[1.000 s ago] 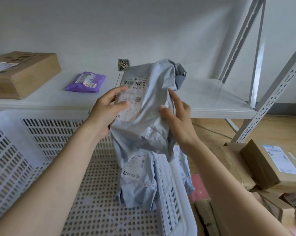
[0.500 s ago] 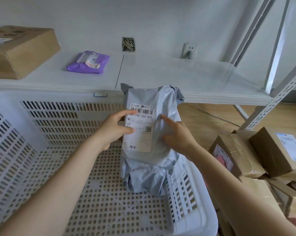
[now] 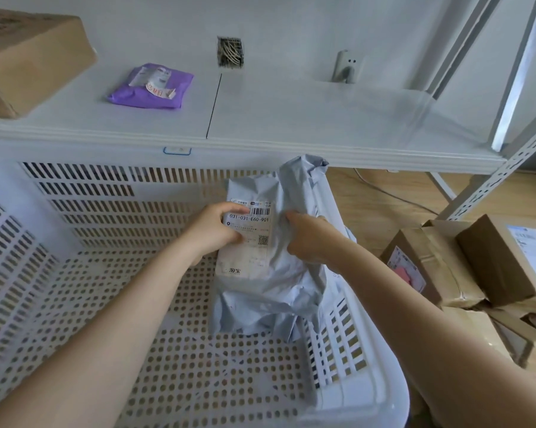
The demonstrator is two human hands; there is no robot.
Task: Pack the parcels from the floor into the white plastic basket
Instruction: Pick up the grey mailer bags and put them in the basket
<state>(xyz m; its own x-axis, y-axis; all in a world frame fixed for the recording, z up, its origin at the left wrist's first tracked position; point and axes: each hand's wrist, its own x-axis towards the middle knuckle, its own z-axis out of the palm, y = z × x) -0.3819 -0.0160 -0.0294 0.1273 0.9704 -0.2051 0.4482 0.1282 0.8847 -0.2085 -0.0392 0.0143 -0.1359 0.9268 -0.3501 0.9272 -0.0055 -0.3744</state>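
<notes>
Crinkled plastic mailer (image 3: 270, 291), perforated plastic basket (image 3: 199, 381)

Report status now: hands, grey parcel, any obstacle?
Left hand and right hand grip grey parcel. Parcel upright inside white basket, right corner. No obstacle seen.

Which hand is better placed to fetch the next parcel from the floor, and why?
Right. The right hand is on the side of the brown boxes beside the basket; the left hand would have to cross it.
</notes>
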